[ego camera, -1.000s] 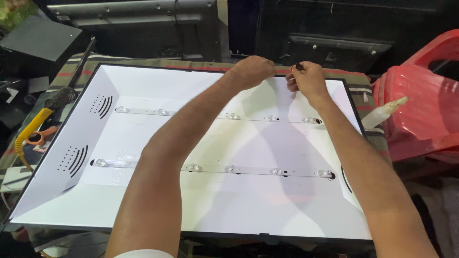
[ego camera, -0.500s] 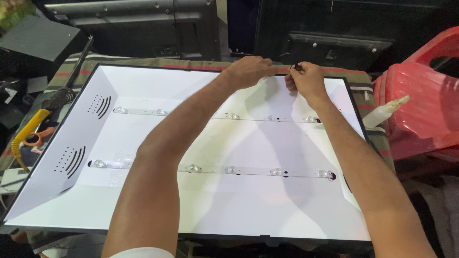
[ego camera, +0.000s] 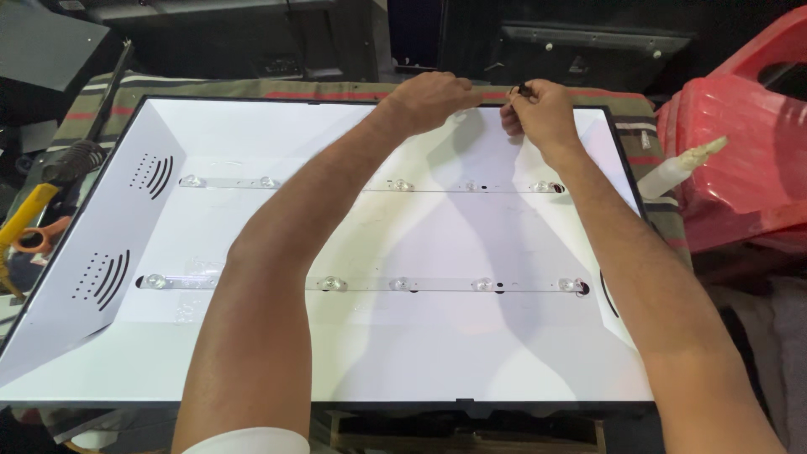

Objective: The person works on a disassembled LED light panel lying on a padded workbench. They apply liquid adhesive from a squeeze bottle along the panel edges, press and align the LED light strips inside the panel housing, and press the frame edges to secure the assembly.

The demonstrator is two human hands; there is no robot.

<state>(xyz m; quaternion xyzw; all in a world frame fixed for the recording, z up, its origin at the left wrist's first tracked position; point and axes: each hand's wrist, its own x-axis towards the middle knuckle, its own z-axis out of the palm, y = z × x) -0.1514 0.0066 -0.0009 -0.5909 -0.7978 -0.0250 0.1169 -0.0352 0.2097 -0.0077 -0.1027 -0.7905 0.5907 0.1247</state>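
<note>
Okay, left to right. At the far left edge a yellow-handled tool [ego camera: 23, 217] and orange-handled pliers [ego camera: 38, 236] are lying beside the panel, with a dark soldering iron [ego camera: 74, 160] just above them on the striped cloth [ego camera: 210, 86]. The open TV backlight tray [ego camera: 252, 370] is filling most of the view, white reflector sheet up, its left wall [ego camera: 101, 252] showing two sets of curved vent slots. Two LED strips are running across it: the upper strip [ego camera: 227, 182] and the lower strip [ego camera: 395, 284], each dotted with small clear lenses.

Your left hand [ego camera: 429, 99] is reaching across to the tray's far edge, fingers curled together and pinching at something there; what it is pinching is too small to tell. Just to the right, your right hand [ego camera: 538, 113] is sitting at the same far edge, fingertips closed on a small dark connector [ego camera: 523, 89] with a thin wire. The two hands are nearly touching, both working that one spot above the right half of the upper strip. Both forearms are casting shadows on the reflector.

Beyond the tray a black TV back cover [ego camera: 588, 42] is lying. At the far right a white glue bottle [ego camera: 677, 168] is leaning against a red plastic chair [ego camera: 740, 143].
</note>
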